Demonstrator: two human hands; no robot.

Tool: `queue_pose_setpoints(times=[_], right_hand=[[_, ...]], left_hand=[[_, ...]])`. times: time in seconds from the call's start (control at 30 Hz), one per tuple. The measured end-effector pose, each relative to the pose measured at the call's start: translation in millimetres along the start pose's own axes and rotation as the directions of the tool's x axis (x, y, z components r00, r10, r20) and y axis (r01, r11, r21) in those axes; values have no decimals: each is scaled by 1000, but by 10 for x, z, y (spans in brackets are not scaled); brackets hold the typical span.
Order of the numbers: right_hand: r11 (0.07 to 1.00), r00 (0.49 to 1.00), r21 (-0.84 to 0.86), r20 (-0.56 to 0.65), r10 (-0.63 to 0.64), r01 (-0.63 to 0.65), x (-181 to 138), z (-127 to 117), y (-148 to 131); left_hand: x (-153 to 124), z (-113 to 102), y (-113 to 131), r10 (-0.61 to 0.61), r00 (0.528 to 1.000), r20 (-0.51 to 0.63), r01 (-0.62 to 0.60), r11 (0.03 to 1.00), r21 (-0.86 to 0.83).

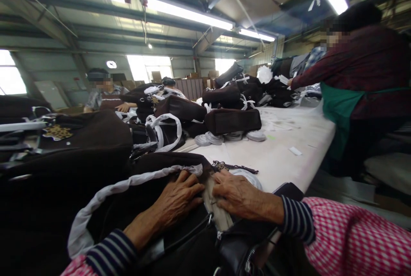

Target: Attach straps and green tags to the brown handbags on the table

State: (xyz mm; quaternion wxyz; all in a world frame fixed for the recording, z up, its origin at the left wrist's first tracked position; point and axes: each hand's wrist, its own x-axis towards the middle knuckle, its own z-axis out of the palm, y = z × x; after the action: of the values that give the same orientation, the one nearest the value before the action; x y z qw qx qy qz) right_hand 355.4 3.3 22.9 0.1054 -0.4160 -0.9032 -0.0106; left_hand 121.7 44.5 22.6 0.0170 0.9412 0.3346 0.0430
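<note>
Close in front of me lies a dark handbag [189, 246], its zipped mouth parted to show a beige lining [215, 207]. My left hand [181, 192] is closed over one edge of the opening, fingers bent and their tips partly hidden. Across the gap, my right hand [239, 192] grips the other edge with curled fingers. A handle wrapped in white paper [105, 194] arcs beside my left wrist. Just beyond my right hand are a leopard-patterned tag with a dark strap [237, 167] and a round whitish coil [246, 178].
More dark handbags [233, 121] are heaped along the white table [298, 134], several with wrapped handles. A large bag [86, 139] crowds the left side. One co-worker in a green apron [340, 109] leans over the table at right; another person [102, 91] is at far left.
</note>
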Motion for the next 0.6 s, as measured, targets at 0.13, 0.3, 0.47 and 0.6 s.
queue_pose_setpoints(times=[0.13,0.3,0.47,0.6], right_hand=[[997,999,-73,23,-36,38,72,157,-5],[994,994,-30,39,-100,101,113,146,35],[994,988,-29,108,111,-109,197,-4,30],[963,967,-118,44,249,-243,421,80,70]], left_hand=[[-1,49,-21,13,1000,-13,-12,1000,26],[-10,103,-46,23,997,-67,-25,999,-30],[-13,105,-22,-22,998,-58,14,992,-122],[-36,117,-27,-33,996,-82,23,992,-127]])
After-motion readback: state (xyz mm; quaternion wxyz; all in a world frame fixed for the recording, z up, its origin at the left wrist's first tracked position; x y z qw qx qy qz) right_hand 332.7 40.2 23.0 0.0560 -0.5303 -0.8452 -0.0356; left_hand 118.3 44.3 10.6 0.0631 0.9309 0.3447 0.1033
